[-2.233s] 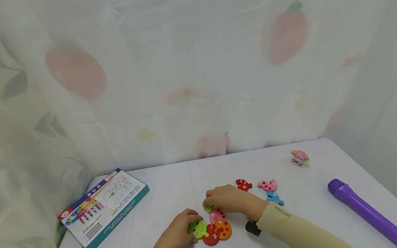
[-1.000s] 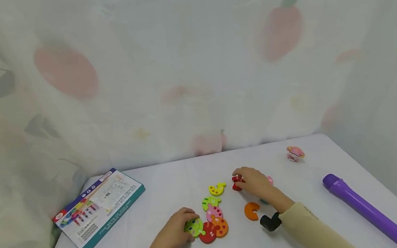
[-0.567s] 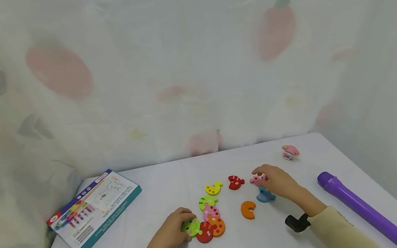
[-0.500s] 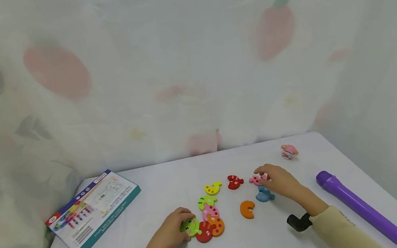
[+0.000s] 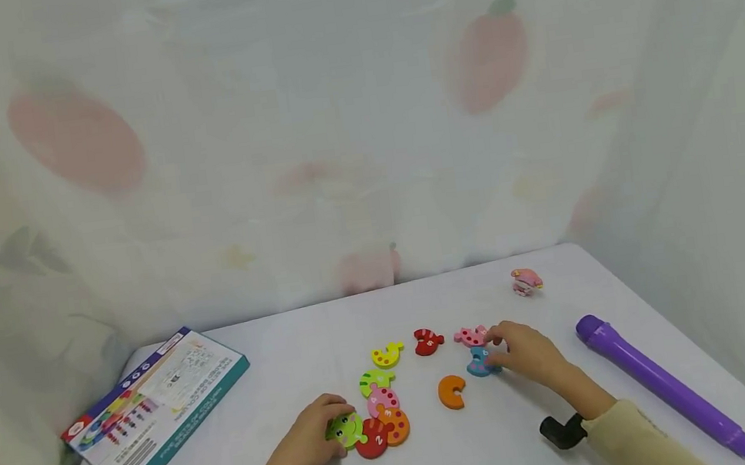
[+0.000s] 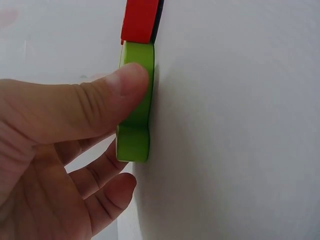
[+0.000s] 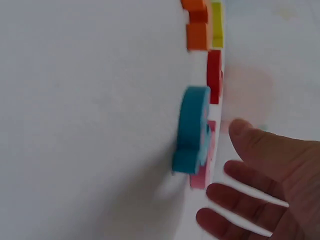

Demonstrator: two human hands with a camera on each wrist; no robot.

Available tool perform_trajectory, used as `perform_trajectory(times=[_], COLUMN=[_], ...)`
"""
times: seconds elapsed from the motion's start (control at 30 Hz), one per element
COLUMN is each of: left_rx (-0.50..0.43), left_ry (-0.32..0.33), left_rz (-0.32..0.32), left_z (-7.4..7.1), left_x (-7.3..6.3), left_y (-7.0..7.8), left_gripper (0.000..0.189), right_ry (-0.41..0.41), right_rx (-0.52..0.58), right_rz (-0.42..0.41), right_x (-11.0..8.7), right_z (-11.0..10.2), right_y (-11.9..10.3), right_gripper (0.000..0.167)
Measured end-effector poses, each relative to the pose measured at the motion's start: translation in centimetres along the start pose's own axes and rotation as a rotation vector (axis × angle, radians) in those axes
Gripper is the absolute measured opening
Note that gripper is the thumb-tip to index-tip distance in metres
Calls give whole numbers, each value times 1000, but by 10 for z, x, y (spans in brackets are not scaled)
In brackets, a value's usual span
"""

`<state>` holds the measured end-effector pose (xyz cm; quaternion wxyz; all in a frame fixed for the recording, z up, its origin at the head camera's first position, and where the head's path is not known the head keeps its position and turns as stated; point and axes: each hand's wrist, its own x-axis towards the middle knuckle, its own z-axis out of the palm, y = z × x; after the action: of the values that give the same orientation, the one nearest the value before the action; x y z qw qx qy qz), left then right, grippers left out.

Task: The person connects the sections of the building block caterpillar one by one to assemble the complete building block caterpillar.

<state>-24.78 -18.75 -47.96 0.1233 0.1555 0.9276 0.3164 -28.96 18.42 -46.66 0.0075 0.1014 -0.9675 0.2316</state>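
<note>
My left hand [image 5: 309, 436] pinches the green smiling-face puzzle piece [image 5: 345, 430] at the left end of a curved chain. In the left wrist view the thumb presses on the green piece's [image 6: 137, 112] edge. Joined to it are a red piece [image 5: 371, 440] marked 2, an orange spotted piece [image 5: 396, 425], a pink spotted piece [image 5: 382, 402] and a green striped piece [image 5: 375, 381]. My right hand [image 5: 525, 352] hovers with spread fingers beside the blue piece [image 5: 478, 363] and a pink piece [image 5: 471, 337]. The right wrist view shows a gap between thumb and blue piece [image 7: 191, 130].
A loose yellow piece [image 5: 386, 355], red piece [image 5: 428, 341] and orange piece [image 5: 451, 393] lie between the hands. A flat printed box [image 5: 157, 414] lies at left. On the right are a purple stick-like toy [image 5: 663, 383] and a small pink figure [image 5: 527, 282].
My right hand has left the green striped piece, passed over the red and pink pieces and come nearer to the blue one. The left hand keeps its grip. The head view has turned slightly right.
</note>
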Motion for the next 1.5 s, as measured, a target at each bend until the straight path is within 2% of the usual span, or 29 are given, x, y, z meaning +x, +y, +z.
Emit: perform_trajectory(times=[0.2,0.33,0.43,0.57,0.63,0.8,1.0,1.33,1.5], left_rx=[-1,-5,-5,0,-4,-16,-12,-9,-14], left_ry=[1,-8,-17,-20,-17,-13,-17,-17,-16], left_rz=[8,11,8,-1,-5,8,52,40,41], left_z=[-1,-1,0,-1,-1,0,1,-3,-3], left_x=[-1,-1,0,0,0,-1,-1,-2,-2], left_y=[-1,0,1,2,2,-1,0,2,1], left_gripper=[47,47,47,47,47,46,46,47,47], right_ry=[-34,-15,26,38,6,-96,-205,-236,-253], right_rx=[-112,-140,-110,-38,-9,-65,-72,-24,-89], right_rz=[90,109,76,-21,-77,-183,-193,-174,-217], right_x=[-3,-2,0,6,11,23,36,50,54], right_z=[17,24,24,21,21,35,53,61,67], right_y=[-10,-17,-24,-46,-63,-94,-107,-116,-120], right_gripper=[58,62,56,51,50,54,54,56,53])
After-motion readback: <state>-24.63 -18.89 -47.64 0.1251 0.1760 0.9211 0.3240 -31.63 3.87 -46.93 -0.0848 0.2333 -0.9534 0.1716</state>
